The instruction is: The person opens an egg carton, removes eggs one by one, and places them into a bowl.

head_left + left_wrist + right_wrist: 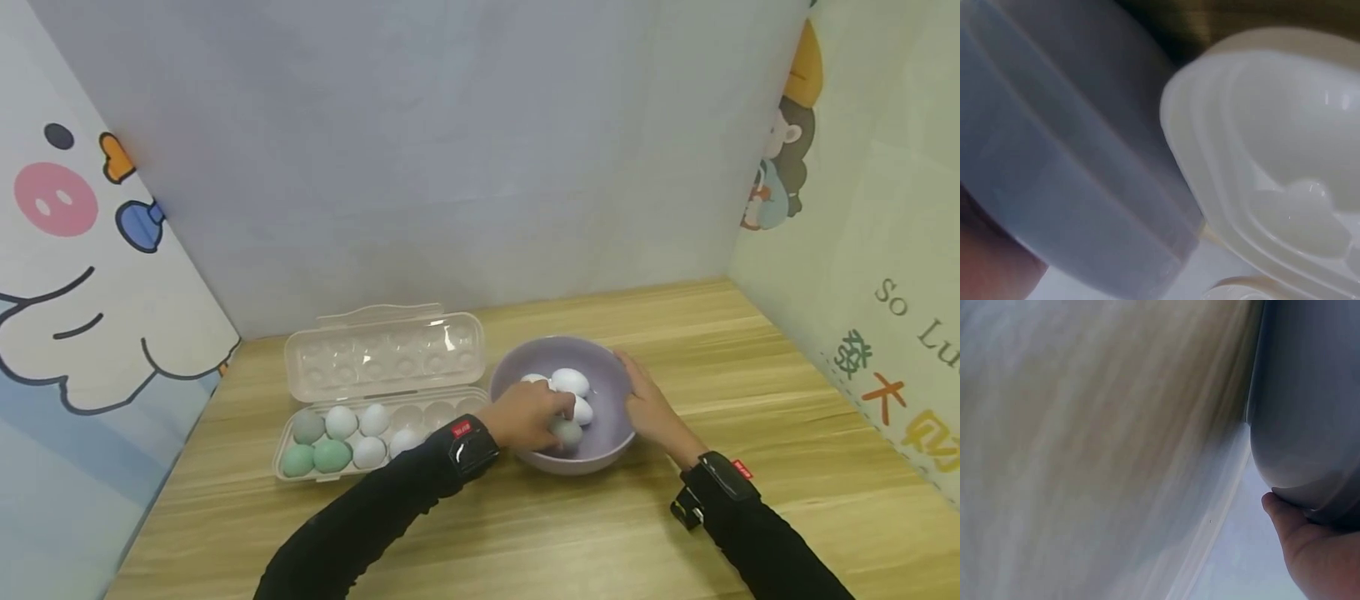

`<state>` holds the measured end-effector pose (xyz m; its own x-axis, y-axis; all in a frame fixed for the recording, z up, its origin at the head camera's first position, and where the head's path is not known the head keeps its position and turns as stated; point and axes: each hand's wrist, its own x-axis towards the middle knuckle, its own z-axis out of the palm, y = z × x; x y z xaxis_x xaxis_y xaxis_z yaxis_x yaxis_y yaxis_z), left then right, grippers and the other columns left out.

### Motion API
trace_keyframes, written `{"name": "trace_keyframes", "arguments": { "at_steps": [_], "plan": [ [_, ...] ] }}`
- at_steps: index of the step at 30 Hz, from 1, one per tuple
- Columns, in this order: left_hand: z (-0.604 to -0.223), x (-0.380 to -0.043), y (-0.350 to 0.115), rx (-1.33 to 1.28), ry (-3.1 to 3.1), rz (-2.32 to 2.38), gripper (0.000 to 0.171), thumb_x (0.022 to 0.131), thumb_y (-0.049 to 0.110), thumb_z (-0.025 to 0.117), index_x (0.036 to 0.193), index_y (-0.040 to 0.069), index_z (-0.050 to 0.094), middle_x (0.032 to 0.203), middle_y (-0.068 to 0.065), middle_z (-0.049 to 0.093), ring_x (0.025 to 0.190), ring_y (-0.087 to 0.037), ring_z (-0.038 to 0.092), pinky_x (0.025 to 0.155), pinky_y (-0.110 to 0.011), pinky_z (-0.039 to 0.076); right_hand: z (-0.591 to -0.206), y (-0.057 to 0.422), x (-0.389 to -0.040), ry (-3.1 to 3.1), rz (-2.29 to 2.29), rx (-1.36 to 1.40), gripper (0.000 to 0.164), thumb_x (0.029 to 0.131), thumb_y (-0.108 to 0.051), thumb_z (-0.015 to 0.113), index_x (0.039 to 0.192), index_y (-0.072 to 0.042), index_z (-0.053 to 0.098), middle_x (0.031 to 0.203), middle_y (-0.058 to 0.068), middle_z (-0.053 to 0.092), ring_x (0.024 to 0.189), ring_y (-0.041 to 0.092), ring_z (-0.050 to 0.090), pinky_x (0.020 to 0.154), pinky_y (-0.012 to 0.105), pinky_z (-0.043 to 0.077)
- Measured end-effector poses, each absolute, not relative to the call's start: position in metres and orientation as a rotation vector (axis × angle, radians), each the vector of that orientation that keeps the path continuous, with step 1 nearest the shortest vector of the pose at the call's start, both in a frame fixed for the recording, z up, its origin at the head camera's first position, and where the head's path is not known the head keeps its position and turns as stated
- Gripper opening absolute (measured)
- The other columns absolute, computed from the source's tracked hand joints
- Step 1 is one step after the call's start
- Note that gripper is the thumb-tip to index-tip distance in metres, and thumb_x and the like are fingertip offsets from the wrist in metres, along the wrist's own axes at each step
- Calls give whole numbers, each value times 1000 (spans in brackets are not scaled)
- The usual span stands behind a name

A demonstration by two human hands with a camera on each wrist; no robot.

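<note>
A purple bowl (615, 392) on the table holds several white eggs (570, 382) and a grey-green egg (567, 433). My left hand (528, 414) reaches over the bowl's left rim, and its fingers pinch the grey-green egg. On the bowl's right side my right hand (660, 417) grips the rim; the right wrist view shows a finger (1285, 515) along the outer wall. Left of the bowl lies an open clear plastic egg carton (352, 475), with white and green eggs (332, 456) in part of its cups.
The carton's raised lid (384, 358) leans back toward the grey backdrop (480, 167). Printed panels stand at the left (82, 333) and right (885, 250) of the wooden table (570, 542). In the left wrist view, the carton's edge (1191, 125) sits close beside the bowl.
</note>
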<state>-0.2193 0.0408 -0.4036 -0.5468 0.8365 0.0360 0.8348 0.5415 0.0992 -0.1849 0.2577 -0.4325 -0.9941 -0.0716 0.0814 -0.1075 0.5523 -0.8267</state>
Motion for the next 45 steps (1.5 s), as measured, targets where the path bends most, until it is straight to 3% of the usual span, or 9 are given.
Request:
{"name": "trace_keyframes", "arguments": {
  "at_steps": [7, 14, 26, 35, 40, 45],
  "plan": [
    [-407, -221, 42, 1446, 2693, 230, 38, 70, 27, 85, 100, 17, 64, 94, -3, 73, 85, -16, 67, 68, -27, 50, -430, 254, -186, -2728, 1437, 187, 73, 80, 13, 29, 152, 10, 16, 158, 35, 15, 146, 54, 13, 119, 65, 12],
    [-403, -220, 43, 1454, 2701, 187, 33, 72, 29, 84, 96, 17, 63, 92, -1, 71, 83, -16, 66, 68, -25, 49, -428, 254, -187, -2731, 1439, 198, 72, 82, 13, 29, 152, 9, 15, 158, 35, 15, 146, 54, 15, 119, 65, 13],
    [-401, -213, 39, 1397, 2686, 221, 34, 74, 25, 84, 94, 11, 61, 96, -1, 59, 82, -13, 60, 69, -21, 48, -434, 250, -188, -2742, 1447, 199, 72, 82, 13, 29, 152, 9, 15, 157, 35, 14, 145, 54, 16, 118, 66, 14],
    [-383, -211, 27, 1362, 2717, 353, 46, 78, 28, 80, 118, 11, 62, 108, -4, 63, 90, -14, 58, 78, -24, 50, -433, 249, -188, -2745, 1430, 199, 72, 83, 12, 30, 153, 7, 15, 157, 35, 16, 144, 54, 19, 117, 67, 17],
    [-361, -219, 1, 1306, 2757, 455, 41, 86, 24, 73, 121, 7, 61, 117, -10, 63, 103, -22, 62, 90, -35, 53, -432, 254, -188, -2754, 1401, 201, 73, 82, 12, 31, 153, 8, 15, 157, 35, 16, 144, 55, 18, 117, 67, 16],
    [-350, -228, -41, 1156, 2840, 564, 39, 87, 20, 71, 122, 6, 61, 118, -13, 63, 105, -26, 64, 90, -38, 55, -429, 258, -187, -2748, 1381, 200, 73, 80, 12, 31, 152, 9, 17, 156, 36, 17, 144, 56, 18, 116, 68, 16]
  ]
}}
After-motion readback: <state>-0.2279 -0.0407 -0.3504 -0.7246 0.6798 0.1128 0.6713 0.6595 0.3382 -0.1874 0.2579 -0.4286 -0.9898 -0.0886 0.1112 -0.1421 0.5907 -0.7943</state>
